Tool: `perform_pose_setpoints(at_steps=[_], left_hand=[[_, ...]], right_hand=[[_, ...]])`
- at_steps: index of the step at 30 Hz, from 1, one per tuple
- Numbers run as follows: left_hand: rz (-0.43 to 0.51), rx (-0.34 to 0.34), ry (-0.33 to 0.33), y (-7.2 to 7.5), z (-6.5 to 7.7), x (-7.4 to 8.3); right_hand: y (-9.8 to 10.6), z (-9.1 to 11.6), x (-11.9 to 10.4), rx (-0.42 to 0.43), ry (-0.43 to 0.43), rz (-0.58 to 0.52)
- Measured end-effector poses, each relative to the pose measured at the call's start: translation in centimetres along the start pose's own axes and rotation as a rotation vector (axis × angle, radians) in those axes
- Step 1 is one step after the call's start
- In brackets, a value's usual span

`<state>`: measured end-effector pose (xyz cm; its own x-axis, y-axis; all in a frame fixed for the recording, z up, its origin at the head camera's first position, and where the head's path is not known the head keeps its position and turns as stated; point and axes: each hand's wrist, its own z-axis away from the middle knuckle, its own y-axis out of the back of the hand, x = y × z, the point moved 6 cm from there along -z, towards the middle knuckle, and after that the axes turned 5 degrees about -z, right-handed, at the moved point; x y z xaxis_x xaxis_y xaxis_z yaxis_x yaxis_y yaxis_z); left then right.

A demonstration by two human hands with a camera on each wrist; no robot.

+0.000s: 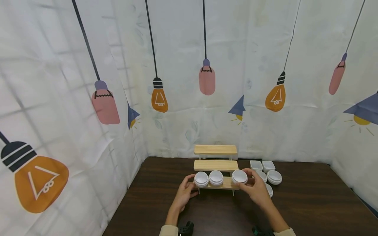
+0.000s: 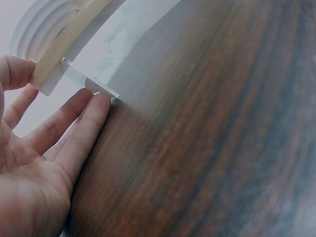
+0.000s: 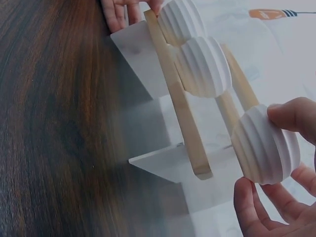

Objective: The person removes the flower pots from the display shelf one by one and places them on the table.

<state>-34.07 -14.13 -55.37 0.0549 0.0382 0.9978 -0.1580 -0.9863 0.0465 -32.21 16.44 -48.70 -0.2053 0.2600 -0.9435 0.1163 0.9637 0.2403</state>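
Note:
A tiered display stand has wooden shelves, with the lowest shelf (image 1: pixel 226 183) nearest me. My left hand (image 1: pixel 182 196) grips that shelf's left end; in the left wrist view its other fingers (image 2: pixel 81 131) reach along the clear side support (image 2: pixel 79 74). Thumb and fingers of my right hand (image 1: pixel 256 188) pinch a white ribbed bowl (image 3: pixel 266 143) by its sides, over the shelf's right end. Two similar bowls, the left one (image 1: pixel 201 179) and the middle one (image 1: pixel 216 177), stand side by side on the same shelf.
Right of the stand, on the dark wooden table (image 1: pixel 310 196), are two square white dishes, one of them here (image 1: pixel 268 165), and several round white bowls (image 1: pixel 274 177). The stand's middle shelf (image 1: pixel 215 165) and top shelf (image 1: pixel 215 149) rise behind. A printed curtain (image 1: pixel 183 131) hangs at the back.

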Motion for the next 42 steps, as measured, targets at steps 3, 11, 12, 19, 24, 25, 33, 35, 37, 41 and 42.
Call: perform_pose_setpoints(at_steps=[3,11,12,19,24,25,33,35,37,41,42], left_hand=[[-0.003,0.001,0.001,0.0,0.0,0.0],[0.002,0.0,-0.004,0.1,-0.1,-0.1],[0.002,0.0,-0.003,0.1,-0.1,-0.1],[0.005,0.002,-0.001,0.0,0.0,0.0],[0.011,0.002,-0.003,0.0,0.0,0.0],[0.012,0.002,-0.004,0.0,0.0,0.0],[0.003,-0.003,-0.01,0.0,0.0,0.0],[0.0,-0.003,-0.01,0.0,0.0,0.0],[0.0,-0.002,-0.008,0.0,0.0,0.0],[-0.005,-0.002,-0.01,0.0,0.0,0.0],[-0.003,-0.002,-0.007,0.0,0.0,0.0]], right_hand=[[0.2,0.1,0.0,-0.003,-0.002,-0.012],[1.0,0.3,0.4,-0.014,0.005,-0.031],[1.1,0.3,0.4,-0.015,0.007,-0.033],[1.6,0.3,0.6,-0.022,0.025,-0.051],[2.0,0.4,0.6,-0.021,0.029,-0.038],[2.0,0.4,0.7,-0.021,0.028,-0.037],[2.6,0.5,1.0,-0.026,-0.003,-0.061],[2.7,0.6,1.1,-0.027,-0.007,-0.053],[2.8,0.6,1.2,-0.027,-0.012,-0.046],[3.1,0.7,1.5,-0.034,-0.016,-0.033],[3.2,0.7,1.5,-0.033,-0.018,-0.031]])
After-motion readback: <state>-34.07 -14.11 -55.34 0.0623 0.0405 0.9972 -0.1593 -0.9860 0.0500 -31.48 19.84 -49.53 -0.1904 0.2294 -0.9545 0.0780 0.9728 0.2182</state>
